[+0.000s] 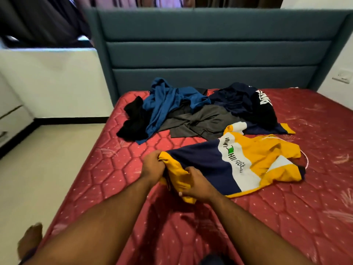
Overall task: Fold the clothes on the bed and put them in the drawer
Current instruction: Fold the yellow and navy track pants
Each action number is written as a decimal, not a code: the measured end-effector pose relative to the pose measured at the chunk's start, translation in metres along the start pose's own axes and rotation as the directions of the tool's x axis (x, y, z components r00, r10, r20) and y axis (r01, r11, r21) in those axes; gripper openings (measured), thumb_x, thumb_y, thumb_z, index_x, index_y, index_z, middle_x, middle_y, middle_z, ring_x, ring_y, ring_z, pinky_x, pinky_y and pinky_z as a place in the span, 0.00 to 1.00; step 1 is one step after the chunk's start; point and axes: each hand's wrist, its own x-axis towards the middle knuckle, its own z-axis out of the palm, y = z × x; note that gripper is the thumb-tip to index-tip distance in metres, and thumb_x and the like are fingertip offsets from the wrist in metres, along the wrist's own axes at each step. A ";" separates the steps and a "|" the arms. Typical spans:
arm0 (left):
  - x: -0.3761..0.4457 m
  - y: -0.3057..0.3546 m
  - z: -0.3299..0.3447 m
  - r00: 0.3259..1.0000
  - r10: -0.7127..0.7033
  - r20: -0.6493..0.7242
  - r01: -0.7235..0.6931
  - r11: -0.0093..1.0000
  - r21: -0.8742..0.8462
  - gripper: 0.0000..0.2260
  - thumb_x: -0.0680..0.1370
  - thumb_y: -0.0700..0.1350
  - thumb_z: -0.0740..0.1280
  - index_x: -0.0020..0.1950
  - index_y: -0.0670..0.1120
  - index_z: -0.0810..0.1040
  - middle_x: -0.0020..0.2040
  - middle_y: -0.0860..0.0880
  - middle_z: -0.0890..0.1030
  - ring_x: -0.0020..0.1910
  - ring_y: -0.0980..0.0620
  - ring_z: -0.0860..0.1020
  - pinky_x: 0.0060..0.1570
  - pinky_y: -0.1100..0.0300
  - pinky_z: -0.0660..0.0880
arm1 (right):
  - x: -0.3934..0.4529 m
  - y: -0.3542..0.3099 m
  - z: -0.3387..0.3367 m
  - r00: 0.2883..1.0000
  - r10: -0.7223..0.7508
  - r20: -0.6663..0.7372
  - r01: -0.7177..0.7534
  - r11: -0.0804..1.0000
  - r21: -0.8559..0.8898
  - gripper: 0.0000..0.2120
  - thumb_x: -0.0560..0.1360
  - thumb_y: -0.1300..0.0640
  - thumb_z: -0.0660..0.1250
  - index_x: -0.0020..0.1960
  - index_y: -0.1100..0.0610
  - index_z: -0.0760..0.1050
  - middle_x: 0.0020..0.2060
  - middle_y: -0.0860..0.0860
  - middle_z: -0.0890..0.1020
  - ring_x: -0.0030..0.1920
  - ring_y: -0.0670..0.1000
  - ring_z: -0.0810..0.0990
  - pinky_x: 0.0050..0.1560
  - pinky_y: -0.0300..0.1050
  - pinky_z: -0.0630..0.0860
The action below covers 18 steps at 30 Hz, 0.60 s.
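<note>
- Plainly, the yellow, navy and white shirt (238, 161) is the garment being worked: it lies spread and rumpled on the red mattress (286, 217), on the near side of the heap of other clothes, with its printed white band facing up and its far end bunched.
- Both hands are clamped on the shirt's near yellow edge. The left hand (152, 167) has its fingers curled round a gathered corner, and the right hand (196, 185) pinches the hem just beside it, so the two grips sit close together.
- Judging by the way it drapes and creases, the shirt is light, soft knit with no stiffness; it should sag wherever it is unsupported and slide a little on the quilted mattress.
- Good places to hold look to be the hem corners or the shoulder seams, hands set well apart, so the cloth hangs flat instead of bunching as it does now.
- Beyond the shirt, towards the headboard (210, 54), waits the heap: a grey garment (198, 121) nearest, a blue top (166, 104) draped to its left, a black piece (133, 119) at the heap's left end, and a dark navy garment (246, 104) with white lettering at its right end.
- Left of the mattress, across the pale floor, white drawer fronts (11, 119) show at the frame's edge; whether they are the intended drawer I cannot tell.
</note>
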 end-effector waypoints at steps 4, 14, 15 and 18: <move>-0.007 0.019 -0.016 0.991 0.082 -0.105 -0.079 0.997 0.025 0.13 0.63 0.40 0.57 0.40 0.40 0.79 0.39 0.43 0.82 0.40 0.45 0.78 0.39 0.53 0.73 | -0.001 -0.023 0.000 0.949 0.121 -0.291 -0.113 0.993 0.044 0.10 0.71 0.60 0.63 0.52 0.53 0.71 0.54 0.58 0.80 0.55 0.63 0.77 0.51 0.52 0.73; 0.031 -0.076 -0.006 0.977 -0.023 -0.211 0.111 0.903 0.414 0.10 0.69 0.40 0.64 0.47 0.47 0.79 0.49 0.44 0.78 0.52 0.40 0.74 0.49 0.49 0.71 | 0.082 0.003 0.010 0.657 0.481 -0.581 -0.188 0.850 0.491 0.09 0.72 0.66 0.60 0.50 0.57 0.70 0.44 0.57 0.77 0.50 0.62 0.77 0.47 0.50 0.69; 0.046 -0.089 0.001 0.979 -0.062 -0.194 0.130 0.924 0.360 0.08 0.69 0.40 0.63 0.45 0.46 0.78 0.48 0.43 0.79 0.50 0.40 0.75 0.47 0.50 0.71 | 0.101 0.007 0.012 0.629 0.503 -0.593 -0.153 0.828 0.540 0.09 0.71 0.67 0.60 0.49 0.57 0.71 0.43 0.57 0.77 0.49 0.62 0.76 0.47 0.48 0.68; 0.092 -0.100 0.012 0.977 -0.182 -0.112 0.189 0.980 0.053 0.05 0.70 0.37 0.61 0.41 0.45 0.75 0.41 0.44 0.79 0.44 0.41 0.78 0.40 0.53 0.68 | 0.153 0.003 -0.010 0.595 0.410 -0.692 -0.019 0.867 0.498 0.09 0.69 0.68 0.62 0.47 0.58 0.73 0.46 0.59 0.79 0.48 0.58 0.76 0.50 0.47 0.69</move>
